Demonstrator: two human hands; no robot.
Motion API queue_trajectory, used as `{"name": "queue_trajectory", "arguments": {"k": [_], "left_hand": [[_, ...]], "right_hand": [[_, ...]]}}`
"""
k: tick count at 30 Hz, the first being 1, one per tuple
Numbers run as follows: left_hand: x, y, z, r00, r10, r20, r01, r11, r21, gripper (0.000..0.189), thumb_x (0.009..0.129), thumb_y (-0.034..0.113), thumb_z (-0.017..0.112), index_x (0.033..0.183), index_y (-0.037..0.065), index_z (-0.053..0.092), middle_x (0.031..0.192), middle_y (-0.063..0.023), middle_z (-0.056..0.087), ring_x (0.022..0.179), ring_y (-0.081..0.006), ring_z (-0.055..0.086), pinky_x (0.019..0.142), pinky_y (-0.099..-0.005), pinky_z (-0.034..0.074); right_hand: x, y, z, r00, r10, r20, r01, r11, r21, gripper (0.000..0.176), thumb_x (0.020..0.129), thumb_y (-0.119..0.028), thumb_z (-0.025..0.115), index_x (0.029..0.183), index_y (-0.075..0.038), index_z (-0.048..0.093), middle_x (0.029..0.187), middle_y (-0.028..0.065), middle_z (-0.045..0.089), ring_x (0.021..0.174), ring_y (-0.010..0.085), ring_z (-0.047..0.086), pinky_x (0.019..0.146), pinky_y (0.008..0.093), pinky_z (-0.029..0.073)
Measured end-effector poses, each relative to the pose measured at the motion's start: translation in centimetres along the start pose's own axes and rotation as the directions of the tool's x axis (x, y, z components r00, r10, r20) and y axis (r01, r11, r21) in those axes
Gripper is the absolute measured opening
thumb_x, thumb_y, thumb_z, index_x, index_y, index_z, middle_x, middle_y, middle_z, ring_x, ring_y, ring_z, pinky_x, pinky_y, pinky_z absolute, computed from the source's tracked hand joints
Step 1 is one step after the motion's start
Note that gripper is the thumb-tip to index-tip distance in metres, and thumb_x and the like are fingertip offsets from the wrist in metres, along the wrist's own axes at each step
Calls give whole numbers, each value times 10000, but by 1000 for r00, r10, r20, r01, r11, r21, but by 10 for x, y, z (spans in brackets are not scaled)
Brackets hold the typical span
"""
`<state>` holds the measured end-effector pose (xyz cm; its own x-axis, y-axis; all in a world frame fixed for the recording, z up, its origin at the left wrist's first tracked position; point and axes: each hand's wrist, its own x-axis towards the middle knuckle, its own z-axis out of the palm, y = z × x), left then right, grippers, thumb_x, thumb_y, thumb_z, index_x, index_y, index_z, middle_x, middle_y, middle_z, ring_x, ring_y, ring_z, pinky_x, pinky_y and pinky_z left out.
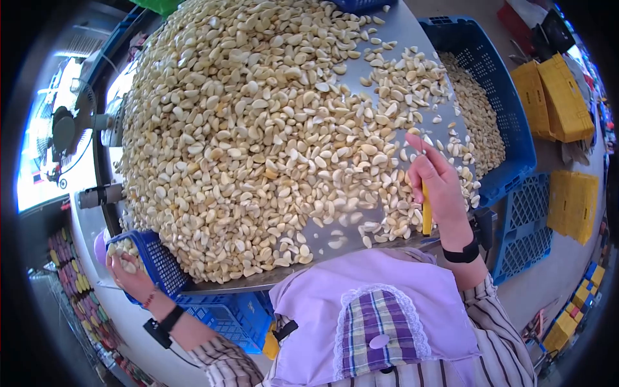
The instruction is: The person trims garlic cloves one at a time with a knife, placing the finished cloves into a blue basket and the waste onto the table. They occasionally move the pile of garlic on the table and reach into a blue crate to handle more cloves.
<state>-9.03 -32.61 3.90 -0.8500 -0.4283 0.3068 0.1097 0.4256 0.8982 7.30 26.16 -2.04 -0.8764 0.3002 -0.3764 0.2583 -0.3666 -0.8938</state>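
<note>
A large heap of peeled garlic cloves [258, 122] covers a metal table [348, 242]. At the table's near left corner, my left hand [132, 276] is closed around several garlic cloves, beside a small blue basket [166, 267]. Over the right side of the table, my right hand [437, 184] grips a slim tool with a yellow handle [427, 216]; its working end is hidden by the fingers. The index finger points forward above loose cloves. Cloves lie scattered around this hand.
A large blue crate [516, 129] holding more cloves stands beyond the right edge. Below are another blue crate [525, 219] and yellow boxes [570, 203]. A fan [68, 129] stands at the left. Another blue crate [225, 316] sits under the near edge.
</note>
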Motion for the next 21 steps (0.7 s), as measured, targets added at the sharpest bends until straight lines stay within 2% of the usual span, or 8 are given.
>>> {"name": "queue_trajectory", "arguments": {"k": [2,8,10,13,14,15,16,21], "left_hand": [[28,-23,-42,991,36,132,-104,824,557,347,929,228,522,1170,-18,567,1137,-88,568,946,-200,556,836,-365,465],[-62,53,69,799,396,453,-569,252,783,322,902,216,580,1175,44,592,1241,-150,554,1051,-284,546,905,-447,430],[-124,49,130,786,238,571,-368,922,123,279,856,161,617,1122,77,622,1044,-160,605,926,-322,552,821,-465,439],[-198,73,213,162,381,910,-834,545,-80,275,778,124,637,1052,100,640,846,-127,540,816,-308,516,777,-440,415],[-217,60,226,80,333,940,-814,566,-131,250,776,133,642,1026,115,644,809,-112,533,822,-311,515,778,-449,405],[-233,39,241,14,398,917,-812,539,-222,222,760,144,661,979,109,649,775,-108,518,798,-306,507,746,-441,400],[-242,22,241,65,233,970,-773,626,-99,250,683,78,676,930,105,649,877,-131,574,924,-339,541,818,-438,430],[-247,72,254,-8,367,930,-816,536,-218,144,810,192,638,898,86,682,725,-147,593,692,-321,559,627,-429,445]], "right_hand": [[2,3,1,999,35,-23,-34,999,18,418,968,-208,500,1346,-37,443,675,-18,479,495,26,394,449,159,332],[3,4,15,998,56,9,-56,998,27,393,956,-181,512,1319,-36,468,707,-31,483,506,19,394,457,155,342],[5,9,14,994,75,82,-86,987,138,410,935,-141,528,1328,-53,457,764,-36,518,585,18,445,483,149,366],[18,75,-4,929,73,362,-335,580,743,523,915,-213,558,1385,-87,365,1264,20,518,1021,172,571,817,329,512],[5,56,18,982,-99,161,79,989,128,482,939,-280,531,1363,-87,408,1251,39,553,1042,175,569,906,327,464],[13,70,18,885,-413,214,463,733,-499,474,954,-264,510,1388,-112,396,1073,69,618,880,137,586,704,273,483],[-4,9,30,994,51,98,-6,912,-411,482,944,-339,519,1341,-74,454,963,110,629,819,145,580,714,297,475],[-1,24,34,983,-128,133,162,942,-295,493,932,-353,538,1305,-34,490,740,44,578,659,85,482,617,257,435]]}}
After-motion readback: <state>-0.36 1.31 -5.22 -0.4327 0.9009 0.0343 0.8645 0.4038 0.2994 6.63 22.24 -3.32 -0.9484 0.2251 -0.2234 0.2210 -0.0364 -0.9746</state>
